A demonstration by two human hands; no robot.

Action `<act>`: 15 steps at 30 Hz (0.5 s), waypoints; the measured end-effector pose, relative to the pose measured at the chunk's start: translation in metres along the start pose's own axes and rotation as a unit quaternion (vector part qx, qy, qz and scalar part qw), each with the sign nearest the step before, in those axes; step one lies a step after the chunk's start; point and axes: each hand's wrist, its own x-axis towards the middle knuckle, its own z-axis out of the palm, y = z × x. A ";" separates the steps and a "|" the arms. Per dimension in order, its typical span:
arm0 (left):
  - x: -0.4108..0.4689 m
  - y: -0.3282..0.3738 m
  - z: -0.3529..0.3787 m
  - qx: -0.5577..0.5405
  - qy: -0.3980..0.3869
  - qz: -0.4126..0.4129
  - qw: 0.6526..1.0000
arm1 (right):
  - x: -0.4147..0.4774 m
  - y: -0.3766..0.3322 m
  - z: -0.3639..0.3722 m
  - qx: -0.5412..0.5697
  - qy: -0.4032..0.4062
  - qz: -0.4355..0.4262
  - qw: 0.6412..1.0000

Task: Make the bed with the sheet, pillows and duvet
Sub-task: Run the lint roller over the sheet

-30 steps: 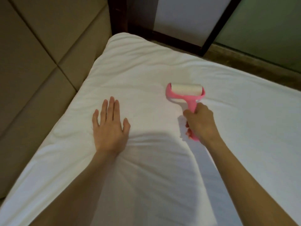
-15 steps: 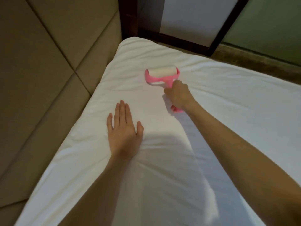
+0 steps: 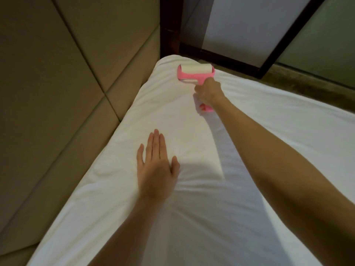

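Observation:
A white sheet [image 3: 269, 131] covers the bed, smooth with a few soft creases near my left wrist. My left hand [image 3: 156, 167] lies flat on the sheet, palm down, fingers together and holding nothing. My right hand [image 3: 208, 92] is stretched out toward the bed's far corner and grips the handle of a pink lint roller [image 3: 195, 74]. The roller's white drum rests on the sheet close to that corner. No pillow or duvet is in view.
A tan padded headboard [image 3: 67, 83] runs along the bed's left edge. Beyond the far corner stand a dark wooden frame [image 3: 170, 25] and a pale panel [image 3: 245, 25], with a strip of floor [image 3: 307, 81] along the bed's far side.
My right hand has pushed the lint roller away across the sheet, from the middle to the far corner. My left hand stays flat on the sheet.

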 end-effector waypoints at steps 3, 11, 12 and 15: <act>0.001 0.000 0.001 0.009 0.012 0.006 1.000 | -0.051 0.032 -0.016 -0.066 -0.012 -0.017 0.998; -0.002 0.002 -0.001 0.008 0.031 -0.014 0.999 | -0.149 0.061 -0.062 -0.135 -0.101 -0.010 0.986; -0.002 0.003 -0.002 0.003 0.028 -0.022 0.999 | -0.149 0.059 -0.061 -0.145 -0.119 -0.013 0.982; -0.002 0.004 -0.003 -0.011 0.015 -0.040 0.999 | -0.136 0.050 -0.046 -0.172 -0.139 -0.026 0.975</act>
